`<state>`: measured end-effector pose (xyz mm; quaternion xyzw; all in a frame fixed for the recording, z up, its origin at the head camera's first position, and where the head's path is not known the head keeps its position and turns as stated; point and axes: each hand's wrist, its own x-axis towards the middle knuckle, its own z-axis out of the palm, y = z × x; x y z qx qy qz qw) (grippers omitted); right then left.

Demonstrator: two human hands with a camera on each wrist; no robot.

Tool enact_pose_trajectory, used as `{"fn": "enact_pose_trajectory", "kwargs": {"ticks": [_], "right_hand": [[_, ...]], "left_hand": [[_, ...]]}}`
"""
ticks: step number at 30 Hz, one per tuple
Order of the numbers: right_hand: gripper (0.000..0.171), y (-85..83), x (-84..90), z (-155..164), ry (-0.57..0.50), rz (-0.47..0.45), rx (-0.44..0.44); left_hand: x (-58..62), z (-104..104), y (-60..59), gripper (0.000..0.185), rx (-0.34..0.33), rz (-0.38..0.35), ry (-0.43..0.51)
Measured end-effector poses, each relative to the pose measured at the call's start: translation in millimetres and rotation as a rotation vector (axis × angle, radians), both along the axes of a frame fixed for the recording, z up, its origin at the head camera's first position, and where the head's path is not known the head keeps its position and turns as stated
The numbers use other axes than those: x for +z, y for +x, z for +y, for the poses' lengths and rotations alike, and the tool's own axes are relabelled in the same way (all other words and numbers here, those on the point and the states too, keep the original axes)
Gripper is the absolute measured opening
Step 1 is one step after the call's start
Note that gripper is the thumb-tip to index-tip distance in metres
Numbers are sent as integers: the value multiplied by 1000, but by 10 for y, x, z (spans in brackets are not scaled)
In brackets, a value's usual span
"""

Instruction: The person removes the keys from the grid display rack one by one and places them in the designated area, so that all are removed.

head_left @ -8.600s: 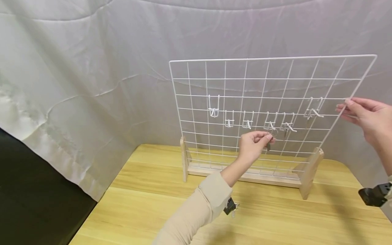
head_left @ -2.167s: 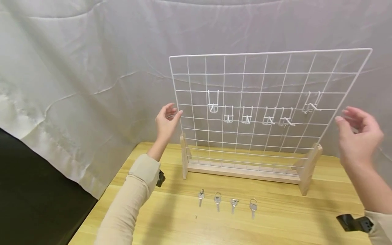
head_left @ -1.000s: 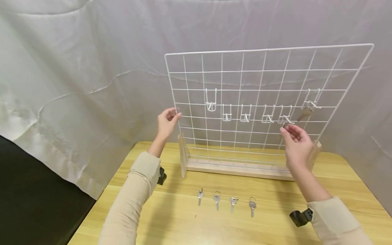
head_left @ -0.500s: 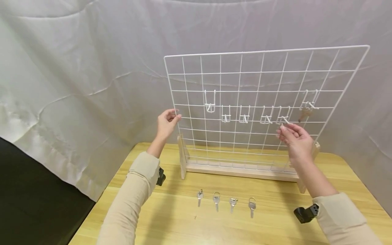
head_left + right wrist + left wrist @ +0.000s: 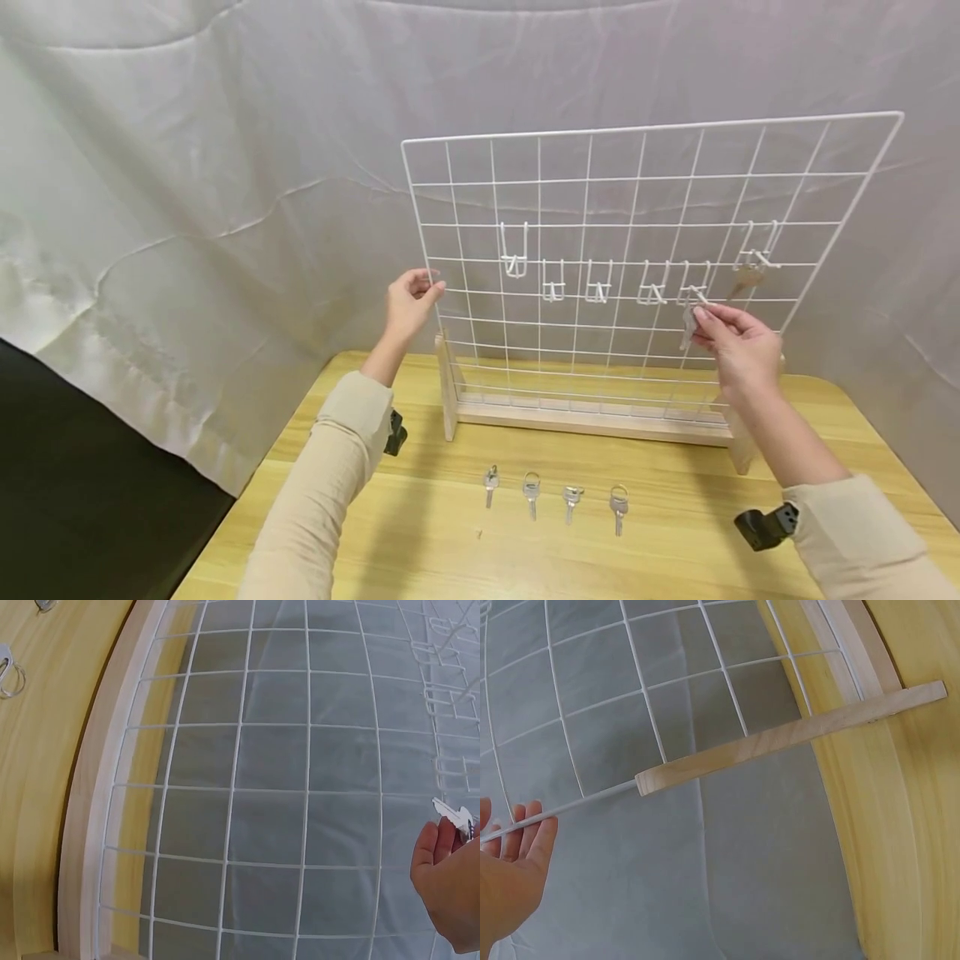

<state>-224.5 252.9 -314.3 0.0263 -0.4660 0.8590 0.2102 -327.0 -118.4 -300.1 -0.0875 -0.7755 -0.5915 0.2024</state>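
In the head view my left hand [image 5: 411, 304] holds the left edge of a white wire grid panel [image 5: 590, 179], thumb in front and fingers behind. The left wrist view shows the fingers against that edge wire. My right hand [image 5: 742, 346] pinches a silver key [image 5: 688, 327] just below a white hook [image 5: 693, 287], the second from the right. In the right wrist view the key [image 5: 454, 814] sticks out past the fingertips. Whether its ring is on the hook cannot be told. Another key [image 5: 746, 281] hangs from the far-right hook [image 5: 759, 248].
Several keys with rings, such as one key [image 5: 618, 504], lie in a row on the wooden table [image 5: 540, 558]. A tiny bit [image 5: 478, 532] lies before them. Wooden feet [image 5: 446, 387] support the panel. More white hooks [image 5: 597, 287] sit left; a grey curtain [image 5: 315, 108] hangs behind.
My left hand, earlier holding a key by the hooks, moved to the panel's left edge. My right hand left the right edge, reached the second hook from the right and now pinches a key there.
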Motion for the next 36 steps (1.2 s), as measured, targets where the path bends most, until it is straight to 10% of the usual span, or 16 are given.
{"fn": "enact_pose_trajectory", "kwargs": {"ticks": [36], "right_hand": [[13, 246, 157, 15, 93, -87, -151]], "left_hand": [[-1, 14, -20, 22, 39, -9, -10]]}}
